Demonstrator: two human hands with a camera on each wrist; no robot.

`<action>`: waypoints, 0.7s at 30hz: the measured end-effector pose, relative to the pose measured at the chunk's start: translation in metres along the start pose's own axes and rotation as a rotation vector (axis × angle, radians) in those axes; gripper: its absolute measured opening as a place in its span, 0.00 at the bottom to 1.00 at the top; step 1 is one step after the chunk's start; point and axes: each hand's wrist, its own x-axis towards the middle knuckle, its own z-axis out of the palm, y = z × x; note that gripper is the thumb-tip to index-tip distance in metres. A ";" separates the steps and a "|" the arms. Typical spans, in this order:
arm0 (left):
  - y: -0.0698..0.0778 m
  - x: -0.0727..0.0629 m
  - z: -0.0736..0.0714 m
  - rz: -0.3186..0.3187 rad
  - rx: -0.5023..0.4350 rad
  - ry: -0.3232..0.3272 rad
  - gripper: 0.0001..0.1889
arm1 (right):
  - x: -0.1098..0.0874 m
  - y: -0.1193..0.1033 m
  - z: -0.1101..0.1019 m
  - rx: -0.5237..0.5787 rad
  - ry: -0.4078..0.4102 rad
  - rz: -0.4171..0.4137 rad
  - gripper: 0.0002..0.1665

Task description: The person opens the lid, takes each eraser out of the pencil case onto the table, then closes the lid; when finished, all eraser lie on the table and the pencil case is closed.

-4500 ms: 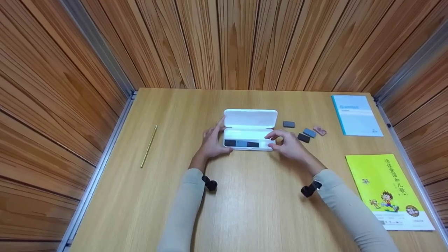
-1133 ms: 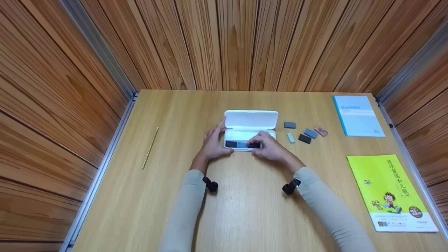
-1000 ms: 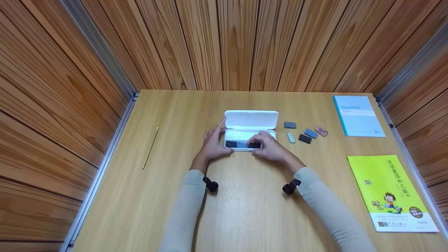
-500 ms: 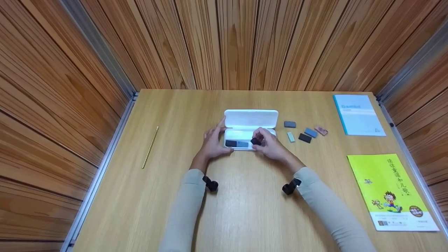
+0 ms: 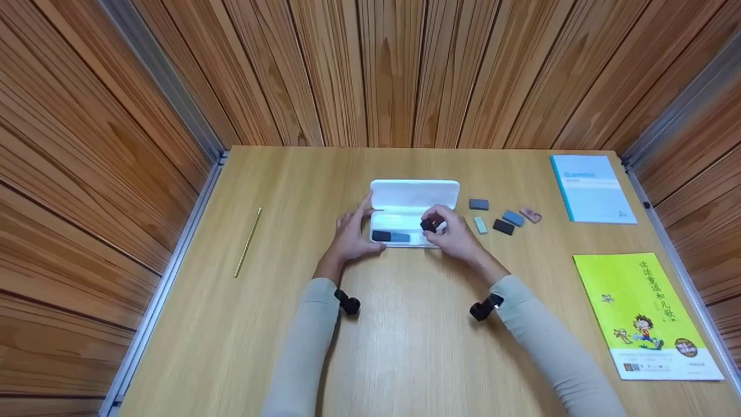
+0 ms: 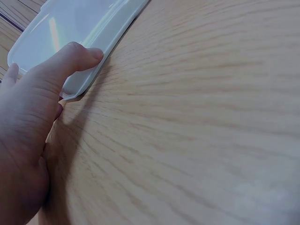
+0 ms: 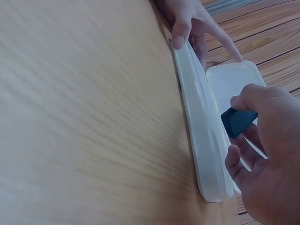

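Observation:
A white pencil case (image 5: 414, 195) stands with its lid raised on the table. My left hand (image 5: 351, 234) holds its left end, thumb on the near edge (image 6: 93, 72) and index finger reaching up to the lid. In the right hand (image 5: 454, 234), a black eraser (image 5: 428, 225) is pinched between thumb and fingers, just above the right part of the case. The right wrist view shows that eraser (image 7: 238, 122) tilted. Inside the case, a black eraser (image 5: 381, 236) and a blue-grey eraser (image 5: 400, 237) lie end to end along the front.
Right of the case lie a grey eraser (image 5: 479, 204), a pale green one (image 5: 480, 226), a black one (image 5: 503, 226), a blue one (image 5: 513, 218) and a pinkish one (image 5: 530, 215). Two booklets, white (image 5: 596, 188) and yellow-green (image 5: 631, 295), lie far right; a gold stick (image 5: 248, 242) lies left.
The right hand has picked the rightmost black eraser up from the case's front row. Earlier, the pale green eraser appeared on the table. The left hand stays on the case.

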 end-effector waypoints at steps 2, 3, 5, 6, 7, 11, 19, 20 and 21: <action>0.000 0.000 0.000 -0.004 0.000 -0.001 0.71 | -0.002 0.000 -0.005 -0.006 0.005 0.006 0.19; 0.000 0.000 0.000 -0.006 0.001 0.000 0.71 | -0.003 0.000 -0.007 -0.006 0.005 0.009 0.19; 0.000 0.000 0.000 -0.009 0.002 0.003 0.71 | -0.006 0.000 -0.013 -0.013 0.007 0.007 0.19; 0.000 0.000 0.000 -0.011 0.003 0.004 0.71 | -0.007 0.000 -0.016 -0.018 0.008 0.007 0.19; 0.000 0.000 0.000 -0.011 0.002 0.006 0.71 | -0.009 0.000 -0.019 -0.023 0.011 0.008 0.19; 0.000 0.000 0.000 -0.008 0.006 0.010 0.71 | -0.017 0.003 -0.033 -0.027 0.007 0.022 0.20; 0.001 0.000 0.001 -0.001 -0.002 0.008 0.71 | -0.034 0.015 -0.060 -0.083 0.028 0.031 0.20; 0.001 0.000 0.001 0.000 -0.004 0.008 0.71 | -0.037 0.017 -0.064 -0.087 0.035 0.026 0.20; 0.001 0.000 0.001 0.003 -0.004 0.007 0.71 | -0.039 0.019 -0.068 -0.089 0.041 0.024 0.20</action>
